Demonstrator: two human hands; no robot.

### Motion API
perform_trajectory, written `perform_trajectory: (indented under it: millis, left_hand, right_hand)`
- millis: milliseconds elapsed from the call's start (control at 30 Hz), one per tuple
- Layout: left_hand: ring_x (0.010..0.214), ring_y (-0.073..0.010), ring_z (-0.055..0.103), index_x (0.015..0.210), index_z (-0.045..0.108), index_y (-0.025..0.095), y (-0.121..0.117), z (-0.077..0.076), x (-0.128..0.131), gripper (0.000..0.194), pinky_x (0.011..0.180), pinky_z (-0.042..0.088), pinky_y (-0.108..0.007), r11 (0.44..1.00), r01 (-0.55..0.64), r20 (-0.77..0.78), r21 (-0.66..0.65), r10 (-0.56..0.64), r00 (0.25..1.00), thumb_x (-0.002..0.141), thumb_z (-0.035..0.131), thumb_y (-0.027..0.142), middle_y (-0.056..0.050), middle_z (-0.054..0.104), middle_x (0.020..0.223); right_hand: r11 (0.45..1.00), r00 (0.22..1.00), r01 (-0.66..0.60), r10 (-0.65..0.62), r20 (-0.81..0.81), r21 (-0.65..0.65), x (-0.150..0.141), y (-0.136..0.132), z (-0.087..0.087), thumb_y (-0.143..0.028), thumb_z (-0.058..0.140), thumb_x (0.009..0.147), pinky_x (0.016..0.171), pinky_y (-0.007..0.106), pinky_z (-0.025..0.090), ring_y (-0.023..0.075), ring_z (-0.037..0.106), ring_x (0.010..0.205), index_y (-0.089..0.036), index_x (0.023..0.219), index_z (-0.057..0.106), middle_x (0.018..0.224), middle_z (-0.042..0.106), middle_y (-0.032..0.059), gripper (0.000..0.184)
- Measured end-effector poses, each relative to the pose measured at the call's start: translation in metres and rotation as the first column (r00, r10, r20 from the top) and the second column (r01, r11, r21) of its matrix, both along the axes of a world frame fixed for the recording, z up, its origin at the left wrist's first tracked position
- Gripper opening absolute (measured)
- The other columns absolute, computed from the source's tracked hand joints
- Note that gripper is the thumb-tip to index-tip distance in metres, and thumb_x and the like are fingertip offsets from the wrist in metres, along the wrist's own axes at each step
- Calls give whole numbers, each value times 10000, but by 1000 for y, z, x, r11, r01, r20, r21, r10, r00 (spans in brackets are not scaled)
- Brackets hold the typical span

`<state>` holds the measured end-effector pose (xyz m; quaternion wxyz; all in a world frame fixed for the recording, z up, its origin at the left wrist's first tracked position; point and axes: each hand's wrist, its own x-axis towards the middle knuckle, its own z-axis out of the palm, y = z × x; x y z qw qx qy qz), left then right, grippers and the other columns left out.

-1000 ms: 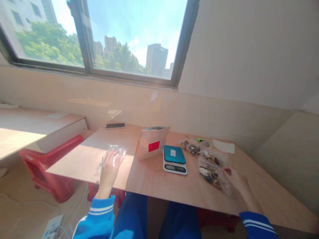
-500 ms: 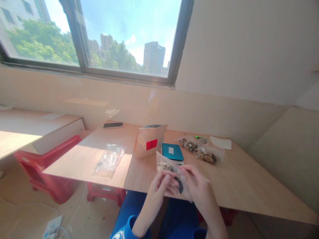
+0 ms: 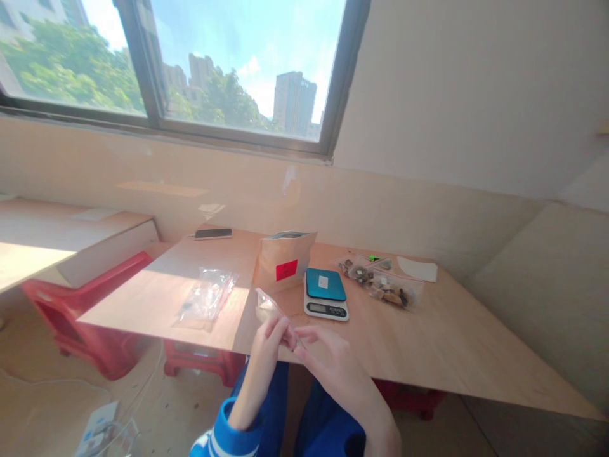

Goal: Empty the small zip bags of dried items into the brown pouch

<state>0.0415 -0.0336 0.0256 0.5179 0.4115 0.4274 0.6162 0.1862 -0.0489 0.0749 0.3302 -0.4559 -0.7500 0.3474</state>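
Note:
My left hand [image 3: 270, 343] and my right hand [image 3: 328, 358] meet over the near edge of the wooden table [image 3: 428, 343], both pinching a small clear plastic bag [image 3: 269, 304] that tilts up to the left. The bag shows edge-on, and what it holds is hard to make out. Just beyond the hands stands a small kitchen scale [image 3: 325, 293] with a teal top. Left of the scale stands a kraft paper pouch [image 3: 283, 261] with a red label.
A pile of empty clear bags [image 3: 205, 296] lies on the table's left part. Filled clear bags with mixed pieces [image 3: 383, 287] lie at the back right, beside a white paper [image 3: 417, 269]. A phone [image 3: 213, 233] lies at the far left corner. Red stools [image 3: 90, 304] stand below.
My right hand brought a filled bag from the right to the middle, and my left hand left the empty bags to join it. The bag has since turned edge-on and moved left.

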Motion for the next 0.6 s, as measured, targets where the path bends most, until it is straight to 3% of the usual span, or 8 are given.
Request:
perform_trajectory:
  millis: [133, 267, 467, 533, 600]
  left_hand:
    - [558, -124, 470, 550, 487, 189, -1, 6, -5, 369, 631, 394, -258, 997, 38, -155, 68, -27, 987, 839, 545, 411, 28, 483, 530]
    - [580, -124, 454, 571, 471, 189, -3, 7, -4, 371, 620, 367, -250, 990, 97, -193, 104, -76, 978, 857, 533, 417, 36, 454, 553]
    - [614, -124, 456, 611, 482, 180, -5, 9, -3, 365, 640, 349, -253, 970, 206, -283, 127, -163, 945, 890, 498, 413, 27, 472, 590]
    - [617, -124, 466, 604, 488, 177, -7, 10, -4, 372, 643, 348, -254, 960, 248, -307, 128, -200, 931, 898, 492, 405, 20, 490, 592]
    - [586, -125, 468, 573, 480, 179, -10, 11, -6, 409, 618, 342, -256, 949, 290, -318, 122, -240, 917, 908, 468, 413, 15, 494, 558]
  right_hand:
    - [998, 997, 29, -33, -63, -63, -6, 1, 0, -392, 508, 920, 797, 290, 485, 187, 660, 889, -244, 1019, 647, 931, 715, 10, 226]
    - [997, 996, 70, -70, -50, 10, -9, 5, -2, -304, 558, 882, 727, 260, 473, 164, 655, 764, -207, 859, 649, 785, 702, 0, 136]
    - [978, 984, 169, -161, -72, 125, -8, 9, -8, -302, 537, 876, 652, 229, 454, 139, 623, 662, -201, 718, 614, 682, 665, -12, 203]
    - [951, 963, 258, -240, -118, 171, -5, 14, -14, -305, 548, 857, 606, 224, 445, 135, 607, 615, -203, 713, 599, 646, 642, -20, 184]
    - [865, 885, 453, -410, -220, 213, 4, 19, -20, -311, 563, 828, 559, 225, 430, 134, 580, 556, -204, 687, 557, 593, 601, -30, 178]
